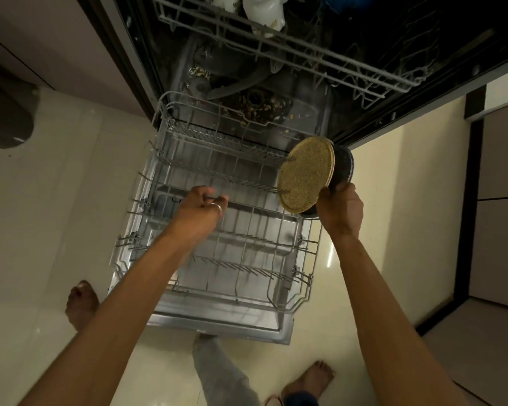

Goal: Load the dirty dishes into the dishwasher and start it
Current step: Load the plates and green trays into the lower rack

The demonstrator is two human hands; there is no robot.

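The dishwasher door (223, 323) lies fully open and flat, with the lower rack (246, 238) drawn out over it. The right hand (340, 209) grips two plates (305, 177) by their near rim, thumb on the rear plate, holding them together on edge and tilted. The front plate is tan and speckled; the rear plate is dark. The plates are at the far right corner of the lower rack, among its tines; whether they rest on the rack cannot be told. The left hand (200, 209) is over the middle of the lower rack, fingers curled at a tine row, with a ring on one finger. The hand is blurred, so whether it grips a tine cannot be told. The upper rack (305, 51) is part-way out at the far side and carries white dishes (264, 10) at its left end. Food debris (258, 104) lies around the filter on the tub floor, beyond the lower rack. Two bare feet (81, 303) stand on the pale tiled floor (71, 200), near the door. A dark bin (6, 112) is at the far left.
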